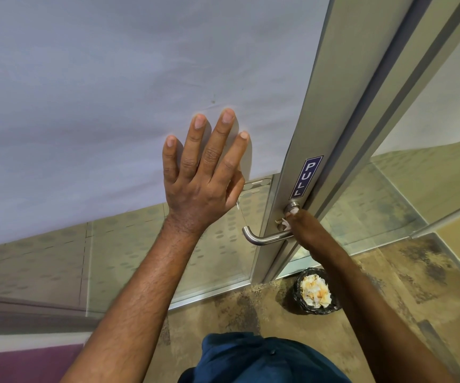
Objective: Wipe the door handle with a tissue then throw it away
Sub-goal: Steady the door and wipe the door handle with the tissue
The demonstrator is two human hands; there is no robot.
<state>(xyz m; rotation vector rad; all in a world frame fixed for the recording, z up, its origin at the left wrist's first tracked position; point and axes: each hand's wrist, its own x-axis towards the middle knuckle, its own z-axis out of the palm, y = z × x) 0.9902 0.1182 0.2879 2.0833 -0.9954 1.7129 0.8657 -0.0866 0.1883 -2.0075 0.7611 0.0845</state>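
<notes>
A steel lever door handle (262, 238) sticks out to the left from the grey metal door frame (300, 139), under a blue PULL sticker (306, 176). My right hand (296, 217) reaches in at the handle's base, mostly hidden behind the wrist, and presses a crumpled white tissue (284, 223) against the frame and the handle's root. My left hand (204, 172) lies flat with fingers spread on the frosted door panel (112, 92), left of the handle.
A small black bin (315, 295) full of crumpled tissues stands on the mottled floor just below the handle, beside the door's foot. Glass panels run along the right. My blue clothing shows at the bottom edge.
</notes>
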